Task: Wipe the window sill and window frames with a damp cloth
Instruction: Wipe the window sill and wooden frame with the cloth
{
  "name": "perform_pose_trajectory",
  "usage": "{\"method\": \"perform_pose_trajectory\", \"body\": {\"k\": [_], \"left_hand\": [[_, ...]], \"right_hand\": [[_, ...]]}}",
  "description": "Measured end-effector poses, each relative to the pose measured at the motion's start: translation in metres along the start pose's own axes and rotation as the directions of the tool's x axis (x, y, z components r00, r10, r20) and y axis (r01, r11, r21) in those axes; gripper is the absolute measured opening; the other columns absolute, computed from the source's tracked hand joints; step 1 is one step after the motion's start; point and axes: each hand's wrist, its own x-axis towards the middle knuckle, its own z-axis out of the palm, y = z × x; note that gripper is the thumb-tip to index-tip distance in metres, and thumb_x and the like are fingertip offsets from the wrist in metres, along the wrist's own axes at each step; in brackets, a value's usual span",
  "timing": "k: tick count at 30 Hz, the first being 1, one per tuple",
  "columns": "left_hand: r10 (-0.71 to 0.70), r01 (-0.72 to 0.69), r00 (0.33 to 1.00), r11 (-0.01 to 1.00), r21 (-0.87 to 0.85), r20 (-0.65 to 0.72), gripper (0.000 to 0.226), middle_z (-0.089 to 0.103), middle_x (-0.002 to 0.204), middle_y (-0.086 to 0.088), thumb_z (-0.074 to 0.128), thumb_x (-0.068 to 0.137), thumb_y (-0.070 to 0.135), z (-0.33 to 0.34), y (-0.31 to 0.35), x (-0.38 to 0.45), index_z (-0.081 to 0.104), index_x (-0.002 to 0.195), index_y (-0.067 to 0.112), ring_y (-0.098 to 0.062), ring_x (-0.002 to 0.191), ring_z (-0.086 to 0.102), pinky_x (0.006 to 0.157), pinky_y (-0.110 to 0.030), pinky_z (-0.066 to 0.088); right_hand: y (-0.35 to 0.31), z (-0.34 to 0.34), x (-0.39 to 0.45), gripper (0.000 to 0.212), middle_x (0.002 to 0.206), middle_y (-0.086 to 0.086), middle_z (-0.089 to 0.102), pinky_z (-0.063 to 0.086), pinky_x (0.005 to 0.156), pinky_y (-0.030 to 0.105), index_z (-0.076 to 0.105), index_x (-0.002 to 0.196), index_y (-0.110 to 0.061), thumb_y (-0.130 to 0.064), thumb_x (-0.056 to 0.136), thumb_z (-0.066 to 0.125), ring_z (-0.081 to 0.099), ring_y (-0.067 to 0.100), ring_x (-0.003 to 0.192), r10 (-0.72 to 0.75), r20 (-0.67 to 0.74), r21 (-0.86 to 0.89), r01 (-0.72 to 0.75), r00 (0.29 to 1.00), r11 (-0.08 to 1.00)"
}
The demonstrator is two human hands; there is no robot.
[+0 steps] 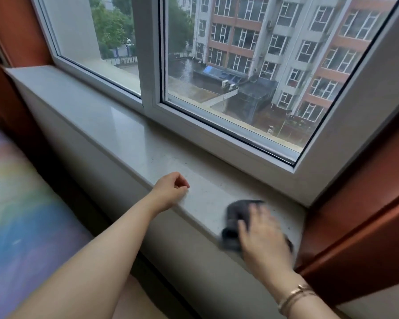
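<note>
Right hand (263,231) presses the cloth (235,217) flat-fingered near the sill's (124,134) right end; left hand (171,189), curled and holding nothing, rests on its front edge. Overlap strokes leftward.

Head camera looks forward and down, close over the window sill (134,134)

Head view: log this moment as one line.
right hand flat on grey cloth | cloth on sill, right end | left hand curled, empty, on sill edge

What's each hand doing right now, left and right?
Left hand: curled, holding nothing, resting on the window sill edge.
Right hand: fingers straight, pressing the grey cloth on the sill.
</note>
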Motion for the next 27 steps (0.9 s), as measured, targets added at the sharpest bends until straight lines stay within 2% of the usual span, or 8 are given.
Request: {"method": "perform_pose_trajectory", "body": {"k": [2, 5, 10, 12, 15, 17, 22, 27], "left_hand": [[-0.002, 0.002, 1.0, 1.0, -0.004, 0.001, 0.005, 0.057, 0.082, 0.004, 0.058, 0.088, 0.011, -0.001, 0.001, -0.001, 0.061, 0.09, 0.014, -0.008, 0.069, 0.049, 0.059, -0.016, 0.038], [0.004, -0.004, 1.0, 1.0, -0.017, -0.012, 0.005, 0.056, 0.079, 0.006, 0.059, 0.087, 0.011, 0.0, 0.0, 0.003, 0.061, 0.089, 0.015, -0.008, 0.067, 0.048, 0.057, -0.016, 0.036], [-0.014, 0.013, 0.999, 0.999, -0.051, -0.033, 0.007, 0.06, 0.083, 0.007, 0.06, 0.084, 0.019, 0.007, -0.011, 0.016, 0.061, 0.081, 0.026, -0.01, 0.07, 0.051, 0.069, -0.023, 0.044], [-0.028, 0.027, 0.997, 0.999, -0.017, -0.073, 0.004, 0.063, 0.087, 0.009, 0.057, 0.077, 0.031, 0.01, -0.013, 0.021, 0.06, 0.078, 0.032, -0.017, 0.084, 0.058, 0.084, -0.035, 0.049], [-0.045, 0.052, 0.992, 0.997, 0.062, -0.117, 0.005, 0.064, 0.09, 0.009, 0.056, 0.084, 0.028, 0.013, -0.008, 0.019, 0.057, 0.079, 0.03, -0.023, 0.101, 0.057, 0.096, -0.045, 0.044], [-0.059, 0.074, 0.991, 0.989, 0.126, -0.121, 0.006, 0.058, 0.09, 0.014, 0.053, 0.089, 0.029, 0.016, -0.002, 0.016, 0.055, 0.083, 0.032, -0.021, 0.108, 0.052, 0.1, -0.043, 0.04], [-0.075, 0.084, 0.992, 0.993, 0.083, -0.099, 0.009, 0.055, 0.089, 0.014, 0.05, 0.089, 0.027, 0.014, -0.004, 0.014, 0.053, 0.083, 0.033, -0.021, 0.109, 0.048, 0.102, -0.043, 0.039], [-0.08, 0.085, 0.993, 0.995, 0.05, -0.083, 0.007, 0.058, 0.087, 0.013, 0.053, 0.087, 0.026, 0.015, -0.007, 0.017, 0.055, 0.084, 0.033, -0.02, 0.108, 0.049, 0.102, -0.043, 0.04]], "right_hand": [[0.006, -0.002, 0.002, 0.066, 0.135, 0.033, 0.044, 0.036, 0.106, 0.049, 0.045, 0.133, 0.008, -0.036, 0.088, 0.024, 0.044, 0.044, 0.126, 0.265, -0.047, -0.062, -0.267, 0.963, 0.962], [-0.01, -0.003, 0.024, 0.066, 0.146, 0.028, 0.032, 0.016, 0.114, 0.043, 0.033, 0.142, 0.004, -0.041, 0.093, 0.034, 0.029, 0.038, 0.137, 0.364, 0.058, -0.084, -0.359, 0.93, 0.93], [-0.038, 0.008, 0.086, 0.069, 0.153, 0.018, 0.023, 0.013, 0.115, 0.039, 0.022, 0.147, -0.005, -0.048, 0.094, 0.024, 0.023, 0.03, 0.139, 0.213, 0.103, -0.077, -0.205, 0.972, 0.976], [-0.054, 0.011, 0.092, 0.07, 0.156, 0.014, 0.017, 0.007, 0.116, 0.038, 0.018, 0.15, -0.008, -0.05, 0.094, 0.025, 0.017, 0.027, 0.142, 0.052, 0.124, -0.019, -0.05, 0.991, 0.999], [-0.073, 0.008, 0.065, 0.081, 0.159, 0.008, 0.008, -0.002, 0.117, 0.036, 0.013, 0.152, -0.015, -0.056, 0.082, 0.003, 0.005, 0.02, 0.146, -0.179, 0.147, 0.064, 0.171, 0.973, 0.983], [-0.063, 0.007, 0.049, 0.084, 0.16, 0.007, 0.006, -0.004, 0.117, 0.036, 0.011, 0.152, -0.017, -0.053, 0.078, -0.004, 0.002, 0.018, 0.146, -0.146, 0.159, 0.051, 0.139, 0.976, 0.989], [-0.03, 0.001, 0.063, 0.067, 0.157, 0.01, 0.015, 0.003, 0.118, 0.04, 0.014, 0.151, -0.011, -0.046, 0.094, 0.016, 0.013, 0.022, 0.145, 0.135, 0.105, -0.085, -0.127, 0.985, 0.988], [-0.03, 0.003, 0.073, 0.072, 0.16, 0.006, 0.006, -0.005, 0.118, 0.039, 0.009, 0.152, -0.018, -0.058, 0.094, 0.019, 0.001, 0.019, 0.146, -0.01, 0.166, -0.041, 0.017, 0.986, 0.999]]}}
